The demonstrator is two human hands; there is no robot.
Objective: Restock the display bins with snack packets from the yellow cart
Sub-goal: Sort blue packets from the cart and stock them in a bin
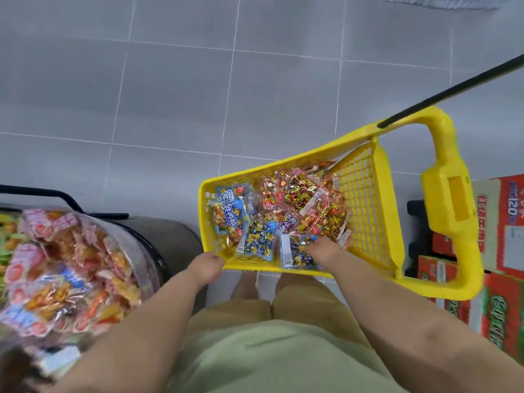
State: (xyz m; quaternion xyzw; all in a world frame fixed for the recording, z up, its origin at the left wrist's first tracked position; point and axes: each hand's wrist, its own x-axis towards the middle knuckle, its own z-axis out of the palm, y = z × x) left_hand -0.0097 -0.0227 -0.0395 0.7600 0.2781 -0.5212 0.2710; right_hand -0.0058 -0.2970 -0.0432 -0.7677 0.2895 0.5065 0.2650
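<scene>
The red and white cardboard box [502,222] at the right edge has the number 120 on it. The letters on the snack packets [231,214] are too blurry to read.

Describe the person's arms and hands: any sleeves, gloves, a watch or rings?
Both forearms are bare: no sleeves, gloves, watch or bracelet near the left hand or right hand. The fingers are mostly hidden, so rings cannot be checked. Below them show a light green top and tan shorts.
</scene>
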